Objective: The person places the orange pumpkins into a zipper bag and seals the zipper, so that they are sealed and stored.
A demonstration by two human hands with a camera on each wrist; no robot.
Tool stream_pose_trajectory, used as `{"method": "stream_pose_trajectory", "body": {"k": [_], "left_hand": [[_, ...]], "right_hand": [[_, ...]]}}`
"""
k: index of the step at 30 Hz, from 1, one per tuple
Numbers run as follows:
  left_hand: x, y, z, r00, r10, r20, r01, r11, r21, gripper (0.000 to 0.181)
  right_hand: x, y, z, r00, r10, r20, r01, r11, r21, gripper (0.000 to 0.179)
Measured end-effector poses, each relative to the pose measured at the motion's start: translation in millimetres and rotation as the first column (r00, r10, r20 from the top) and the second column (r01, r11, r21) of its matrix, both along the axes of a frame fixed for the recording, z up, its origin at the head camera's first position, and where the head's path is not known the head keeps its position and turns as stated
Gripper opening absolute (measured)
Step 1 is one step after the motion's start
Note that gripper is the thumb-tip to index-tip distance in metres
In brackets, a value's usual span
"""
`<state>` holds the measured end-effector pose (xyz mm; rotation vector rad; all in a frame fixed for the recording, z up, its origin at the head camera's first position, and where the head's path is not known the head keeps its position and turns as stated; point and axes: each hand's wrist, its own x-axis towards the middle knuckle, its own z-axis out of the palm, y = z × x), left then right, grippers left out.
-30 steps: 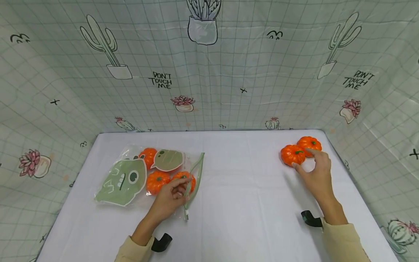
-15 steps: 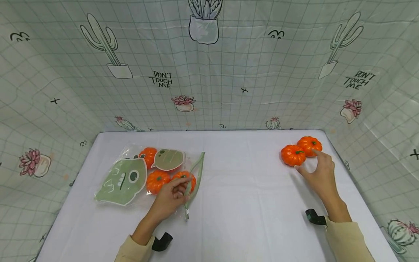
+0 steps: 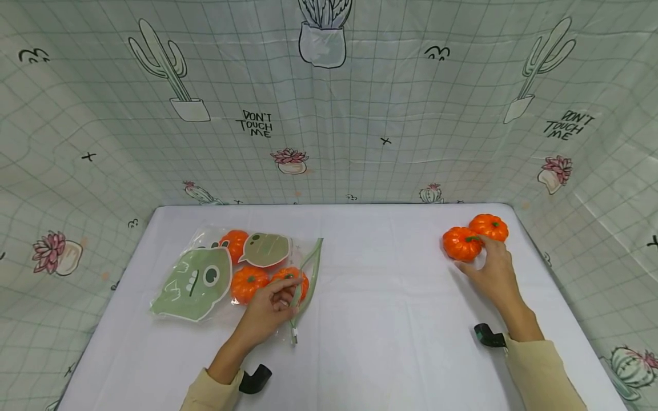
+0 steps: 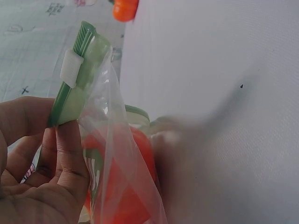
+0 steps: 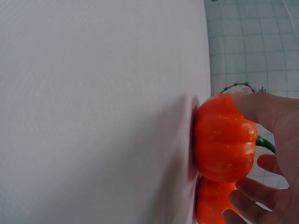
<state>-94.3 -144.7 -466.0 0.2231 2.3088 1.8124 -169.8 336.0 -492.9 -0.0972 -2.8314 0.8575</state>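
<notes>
My left hand (image 3: 268, 311) pinches the green zip edge of a clear slider bag (image 3: 192, 285) between thumb and fingertips. A white slider (image 4: 71, 68) sits on that edge in the left wrist view. Inside the bag, printed with a green monster, are toy pumpkins (image 3: 249, 283), one partly behind the print. At the right, my right hand (image 3: 492, 274) grips the nearer small orange pumpkin (image 3: 461, 244), thumb on one side and fingers on the other. Another pumpkin (image 3: 489, 226) sits just behind, close to the fingers. Both loose pumpkins rest on the table.
A white-covered table (image 3: 370, 297) spreads between the bag and the loose pumpkins. Its back edge meets a grid-patterned cloth (image 3: 349, 114) with cactus drawings. Black wrist devices (image 3: 255, 379) stick out from both sleeves.
My right hand shifted slightly right, off the nearer pumpkin, then came back left around it. The left hand and the bag keep their place.
</notes>
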Motion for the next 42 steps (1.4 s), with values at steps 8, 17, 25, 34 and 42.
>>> {"method": "stream_pose_trajectory", "body": {"k": [8, 17, 25, 34, 42], "left_hand": [[0.3, 0.2, 0.7, 1.000, 0.002, 0.000, -0.002, 1.000, 0.002, 0.050], [0.4, 0.4, -0.8, 1.000, 0.005, -0.004, -0.005, 1.000, -0.004, 0.049], [0.9, -0.3, -0.4, 1.000, 0.010, 0.002, -0.010, 1.000, -0.004, 0.049], [3.4, -0.3, -1.0, 1.000, 0.015, 0.026, -0.014, 0.999, -0.033, 0.049], [0.9, -2.2, 0.1, 1.000, -0.006, 0.007, 0.006, 1.000, -0.015, 0.049]], "right_hand": [[-8.2, -1.5, -4.9, 0.999, -0.001, 0.034, 0.002, 0.999, -0.033, 0.082], [-17.0, -5.6, -6.6, 1.000, 0.029, 0.005, -0.028, 0.994, -0.107, 0.084], [-20.2, -9.9, -6.7, 0.996, 0.004, 0.089, 0.006, 0.994, -0.110, 0.090], [-5.7, -26.1, -4.0, 0.994, 0.050, 0.096, -0.039, 0.993, -0.111, 0.088], [2.5, -58.5, 8.1, 0.988, 0.149, 0.032, -0.146, 0.985, -0.095, 0.085]]}}
